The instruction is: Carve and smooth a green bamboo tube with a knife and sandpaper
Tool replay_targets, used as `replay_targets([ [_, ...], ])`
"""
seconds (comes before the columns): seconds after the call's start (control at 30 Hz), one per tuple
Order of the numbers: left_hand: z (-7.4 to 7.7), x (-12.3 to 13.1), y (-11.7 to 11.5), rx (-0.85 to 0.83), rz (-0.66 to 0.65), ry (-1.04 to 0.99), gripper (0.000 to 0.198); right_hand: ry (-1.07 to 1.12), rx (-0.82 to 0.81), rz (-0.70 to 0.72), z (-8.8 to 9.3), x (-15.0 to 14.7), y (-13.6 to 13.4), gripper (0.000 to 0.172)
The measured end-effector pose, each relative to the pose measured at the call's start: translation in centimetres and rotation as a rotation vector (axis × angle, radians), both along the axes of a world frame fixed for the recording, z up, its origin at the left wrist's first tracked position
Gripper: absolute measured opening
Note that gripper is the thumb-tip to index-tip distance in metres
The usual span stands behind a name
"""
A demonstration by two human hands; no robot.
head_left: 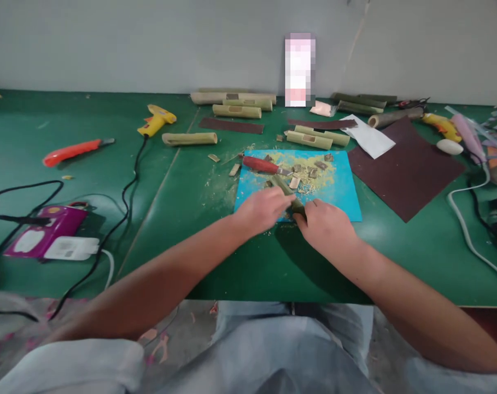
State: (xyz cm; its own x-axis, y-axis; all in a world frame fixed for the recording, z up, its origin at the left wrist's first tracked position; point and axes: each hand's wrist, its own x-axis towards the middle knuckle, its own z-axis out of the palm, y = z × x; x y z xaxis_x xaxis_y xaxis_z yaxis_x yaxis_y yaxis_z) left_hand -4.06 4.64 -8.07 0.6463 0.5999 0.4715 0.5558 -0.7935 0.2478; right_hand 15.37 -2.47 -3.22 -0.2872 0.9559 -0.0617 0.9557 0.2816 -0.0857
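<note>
Over the front of a blue mat [346, 191], a green bamboo tube [281, 185] is held at a slant between both hands. My left hand [262, 209] is closed about its middle, fingers bent over it. The near end is gripped by my right hand [328, 221], with the thumb underneath. Just beyond the tube lies a red-handled knife [260, 164], its blade pointing right. Shavings and small bamboo chips [312, 173] are scattered across the mat. Whether the tube has a cut opening is hidden by my fingers.
Behind the mat lie several bamboo tubes [237, 111], some with cut windows. To the left are a yellow glue gun [156, 121], a red utility knife [74, 152] and a purple power strip [47, 232] with cords. Dark sandpaper [408, 175] lies at the right.
</note>
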Motion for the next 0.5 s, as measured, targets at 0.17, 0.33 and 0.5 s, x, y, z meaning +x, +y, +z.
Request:
replay_targets([
  [0.17,0.40,0.38,-0.35,0.041,0.068,-0.009,0.039,0.001,-0.009,-0.006,0.00,-0.04,0.00,0.029],
  [0.33,0.20,0.31,-0.07,0.025,0.147,-0.059,0.038,0.000,0.006,-0.006,-0.08,-0.05,0.03,0.029],
  [0.5,0.15,0.31,-0.32,-0.036,0.056,-0.062,0.033,0.004,-0.019,-0.008,0.01,-0.02,0.08,0.030],
])
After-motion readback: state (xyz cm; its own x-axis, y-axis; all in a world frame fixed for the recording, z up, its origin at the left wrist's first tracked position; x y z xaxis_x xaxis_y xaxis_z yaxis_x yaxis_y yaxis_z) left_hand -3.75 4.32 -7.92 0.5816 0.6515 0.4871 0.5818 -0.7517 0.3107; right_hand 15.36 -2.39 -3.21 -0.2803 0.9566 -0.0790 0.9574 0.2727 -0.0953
